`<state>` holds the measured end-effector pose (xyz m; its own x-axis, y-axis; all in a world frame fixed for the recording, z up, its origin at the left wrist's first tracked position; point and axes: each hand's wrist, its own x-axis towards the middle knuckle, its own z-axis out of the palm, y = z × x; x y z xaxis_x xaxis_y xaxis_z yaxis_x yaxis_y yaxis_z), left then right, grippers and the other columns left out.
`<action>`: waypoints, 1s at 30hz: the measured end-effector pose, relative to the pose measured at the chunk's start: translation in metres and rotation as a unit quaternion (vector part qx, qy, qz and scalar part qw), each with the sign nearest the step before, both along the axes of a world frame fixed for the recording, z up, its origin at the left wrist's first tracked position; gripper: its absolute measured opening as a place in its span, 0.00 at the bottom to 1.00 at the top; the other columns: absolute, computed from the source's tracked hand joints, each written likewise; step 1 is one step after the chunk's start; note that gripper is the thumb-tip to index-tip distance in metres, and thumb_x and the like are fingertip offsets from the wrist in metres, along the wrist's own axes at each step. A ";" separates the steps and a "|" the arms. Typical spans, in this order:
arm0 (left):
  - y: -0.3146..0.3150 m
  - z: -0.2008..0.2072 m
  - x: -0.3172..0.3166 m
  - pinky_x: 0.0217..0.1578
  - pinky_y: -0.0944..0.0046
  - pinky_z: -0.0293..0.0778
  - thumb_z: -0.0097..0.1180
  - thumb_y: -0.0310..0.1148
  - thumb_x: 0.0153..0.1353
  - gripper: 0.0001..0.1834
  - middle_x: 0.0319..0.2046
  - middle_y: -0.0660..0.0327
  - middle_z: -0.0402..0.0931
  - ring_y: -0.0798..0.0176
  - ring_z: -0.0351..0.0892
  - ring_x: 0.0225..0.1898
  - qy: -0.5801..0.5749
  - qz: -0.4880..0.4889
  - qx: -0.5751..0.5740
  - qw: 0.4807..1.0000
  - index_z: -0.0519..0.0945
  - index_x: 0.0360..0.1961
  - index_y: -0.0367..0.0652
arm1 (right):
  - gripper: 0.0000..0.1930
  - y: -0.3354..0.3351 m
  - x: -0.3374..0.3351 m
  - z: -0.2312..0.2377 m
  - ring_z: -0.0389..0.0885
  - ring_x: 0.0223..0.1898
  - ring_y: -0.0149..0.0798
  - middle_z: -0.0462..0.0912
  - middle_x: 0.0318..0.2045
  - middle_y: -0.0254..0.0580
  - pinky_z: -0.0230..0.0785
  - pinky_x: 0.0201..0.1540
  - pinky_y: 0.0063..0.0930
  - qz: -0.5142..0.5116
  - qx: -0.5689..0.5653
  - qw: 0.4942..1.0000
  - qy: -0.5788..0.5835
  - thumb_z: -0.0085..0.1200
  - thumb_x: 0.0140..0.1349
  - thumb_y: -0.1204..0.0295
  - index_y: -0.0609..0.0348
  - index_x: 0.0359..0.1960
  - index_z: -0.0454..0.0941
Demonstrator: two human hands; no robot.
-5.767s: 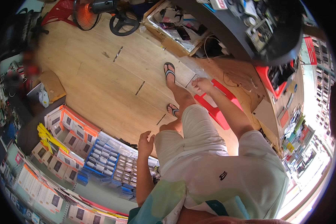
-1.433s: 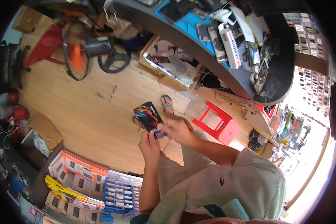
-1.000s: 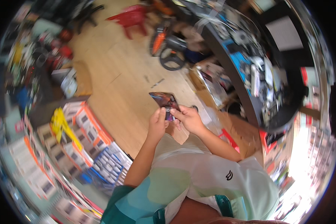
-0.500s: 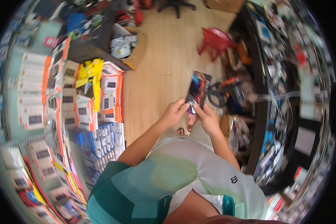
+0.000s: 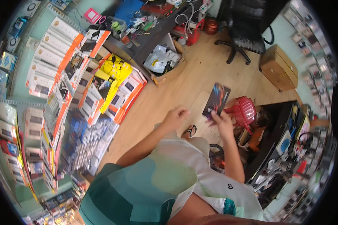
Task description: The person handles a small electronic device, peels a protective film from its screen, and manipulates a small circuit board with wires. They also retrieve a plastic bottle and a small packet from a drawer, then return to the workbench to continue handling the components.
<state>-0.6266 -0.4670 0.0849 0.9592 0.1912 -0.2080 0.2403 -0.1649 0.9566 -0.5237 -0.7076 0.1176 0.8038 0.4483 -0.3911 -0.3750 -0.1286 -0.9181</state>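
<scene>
A flat dark package (image 5: 217, 98) with colourful blue and orange printing hangs above the floor in front of me. My right hand (image 5: 223, 123) grips its lower end, thumb on the front, other fingers partly behind. To the left of it, apart from the package, is my left hand (image 5: 175, 118). Its fingers are curled in toward the thumb; whether something small sits inside them is hidden.
On the left, shelves hold white-and-orange boxes (image 5: 92, 104) and yellow packages (image 5: 118, 71). A cluttered desk (image 5: 139, 41) stands ahead. Right of the package are a red plastic stool (image 5: 245, 112), an office chair (image 5: 246, 30), a cardboard box (image 5: 279, 68) and a dark cluttered counter (image 5: 268, 144).
My left hand has come away from the package, which stays in my right hand. The view has turned, bringing the office chair and cardboard box further into sight.
</scene>
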 end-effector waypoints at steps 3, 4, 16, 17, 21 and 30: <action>0.047 0.000 0.048 0.32 0.69 0.73 0.57 0.40 0.75 0.13 0.29 0.65 0.79 0.72 0.76 0.29 0.037 0.122 -0.118 0.985 0.82 0.41 0.40 | 0.12 0.035 0.107 0.037 0.86 0.36 0.30 0.87 0.36 0.35 0.77 0.34 0.25 0.034 -0.020 0.998 -0.045 0.59 0.74 0.66 0.63 0.47 0.85; 0.061 0.001 0.063 0.31 0.69 0.72 0.57 0.40 0.75 0.13 0.28 0.66 0.79 0.72 0.76 0.28 0.055 0.152 -0.127 0.979 0.82 0.41 0.41 | 0.11 0.046 0.141 0.035 0.85 0.36 0.30 0.87 0.35 0.35 0.77 0.35 0.25 0.038 -0.008 0.997 -0.064 0.60 0.73 0.67 0.63 0.46 0.85; 0.235 -0.014 0.332 0.31 0.68 0.72 0.58 0.38 0.73 0.10 0.30 0.66 0.79 0.72 0.77 0.29 0.020 0.321 -0.210 0.923 0.83 0.42 0.42 | 0.10 0.212 0.399 0.011 0.85 0.36 0.29 0.88 0.38 0.35 0.79 0.35 0.26 0.033 0.011 0.999 -0.011 0.63 0.69 0.75 0.62 0.49 0.85; 0.249 -0.005 0.358 0.32 0.69 0.72 0.58 0.38 0.73 0.10 0.31 0.66 0.79 0.72 0.77 0.30 0.008 0.326 -0.210 0.922 0.83 0.43 0.42 | 0.11 0.221 0.420 0.017 0.85 0.36 0.28 0.88 0.39 0.34 0.80 0.36 0.25 0.042 -0.012 0.998 -0.041 0.63 0.69 0.74 0.62 0.50 0.85; 0.290 0.020 0.413 0.33 0.70 0.73 0.59 0.37 0.73 0.10 0.33 0.66 0.79 0.73 0.78 0.33 -0.016 0.362 -0.220 0.906 0.82 0.45 0.41 | 0.11 0.274 0.502 0.029 0.85 0.36 0.28 0.88 0.39 0.34 0.79 0.37 0.25 0.079 -0.034 0.996 -0.032 0.62 0.69 0.73 0.61 0.51 0.86; 0.328 -0.013 0.471 0.33 0.70 0.74 0.60 0.36 0.72 0.12 0.34 0.64 0.80 0.71 0.78 0.34 0.037 0.516 -0.232 0.823 0.82 0.47 0.39 | 0.12 0.439 0.680 0.028 0.85 0.37 0.28 0.88 0.40 0.34 0.79 0.38 0.25 0.253 -0.024 0.967 -0.036 0.64 0.68 0.71 0.61 0.50 0.85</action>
